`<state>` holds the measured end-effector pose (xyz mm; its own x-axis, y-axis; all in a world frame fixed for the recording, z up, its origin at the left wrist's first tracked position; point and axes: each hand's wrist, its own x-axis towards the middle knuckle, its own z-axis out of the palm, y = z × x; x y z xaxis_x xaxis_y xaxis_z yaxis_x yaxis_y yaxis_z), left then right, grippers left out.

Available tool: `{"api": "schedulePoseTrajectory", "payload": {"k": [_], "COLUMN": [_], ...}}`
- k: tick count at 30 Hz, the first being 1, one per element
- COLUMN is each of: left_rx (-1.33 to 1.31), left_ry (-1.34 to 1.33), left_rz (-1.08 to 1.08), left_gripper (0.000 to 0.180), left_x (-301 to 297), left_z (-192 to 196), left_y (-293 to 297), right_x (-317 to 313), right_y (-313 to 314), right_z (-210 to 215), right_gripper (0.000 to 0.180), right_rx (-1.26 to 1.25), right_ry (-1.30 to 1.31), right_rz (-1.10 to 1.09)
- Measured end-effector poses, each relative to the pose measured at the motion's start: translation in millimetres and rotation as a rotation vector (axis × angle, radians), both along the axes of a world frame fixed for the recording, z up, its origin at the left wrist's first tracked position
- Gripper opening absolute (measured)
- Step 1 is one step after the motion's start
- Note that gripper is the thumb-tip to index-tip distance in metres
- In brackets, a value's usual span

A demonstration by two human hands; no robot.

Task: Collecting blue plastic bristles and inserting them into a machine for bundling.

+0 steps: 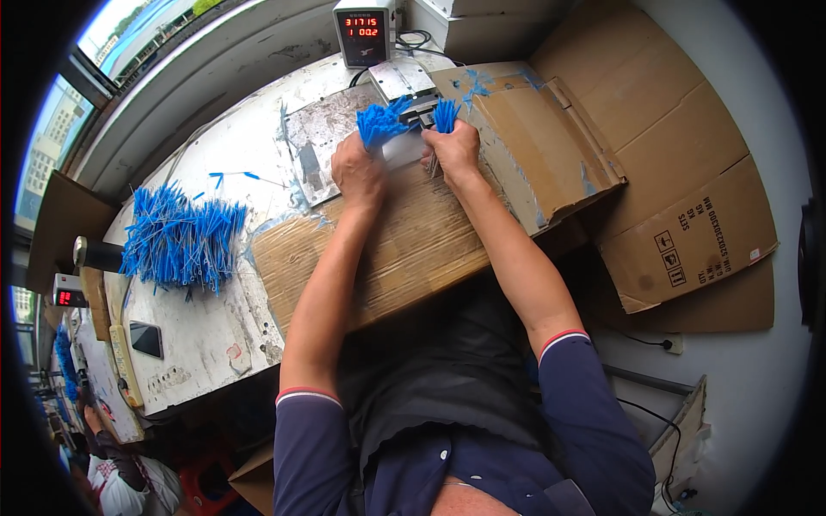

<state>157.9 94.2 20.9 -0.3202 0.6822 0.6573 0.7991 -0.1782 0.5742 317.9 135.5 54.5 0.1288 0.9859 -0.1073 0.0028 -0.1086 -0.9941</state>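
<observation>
Head view, and my biggest worry on this scuffed white bench (198, 331) is the loose blue-tipped pile (185, 236) toward the left end: one careless elbow could probably make it slump. Next up, the left hand (357, 175) is wrapped round a wide, splayed bunch (381, 123) over the bench's far half, and a slack grip might let strands slide out. Beside it, the right hand (456, 150) is closed on a slimmer bunch (446, 114); clipping the metal block (403, 77) near the far edge could bend it.

Materials-wise: ribbed brown cardboard (387, 245) along the near edge, a flat, grubby grey plate (301, 129), then thin pale stems with plasticky-looking blue ends.
</observation>
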Motion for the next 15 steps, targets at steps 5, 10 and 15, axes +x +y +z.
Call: {"api": "schedulePoseTrajectory", "payload": {"k": [5, 10, 15], "left_rx": [-0.057, -0.113, -0.099], "left_ry": [0.053, 0.072, 0.100], "left_rz": [-0.039, -0.079, -0.044], "left_gripper": [0.008, 0.005, 0.005], "left_x": [2.5, 7.7, 7.5], "left_z": [0.6, 7.7, 7.5], "left_y": [-3.7, -5.3, -5.0], "right_x": [8.6, 20.2, 24.3], "right_y": [-14.3, -19.0, -22.5], "right_z": [-0.7, -13.0, -8.0], "right_gripper": [0.012, 0.009, 0.010], "right_rx": [0.024, 0.082, 0.025], "right_ry": [0.233, 0.369, 0.394], "right_rz": [0.058, 0.093, 0.137]}}
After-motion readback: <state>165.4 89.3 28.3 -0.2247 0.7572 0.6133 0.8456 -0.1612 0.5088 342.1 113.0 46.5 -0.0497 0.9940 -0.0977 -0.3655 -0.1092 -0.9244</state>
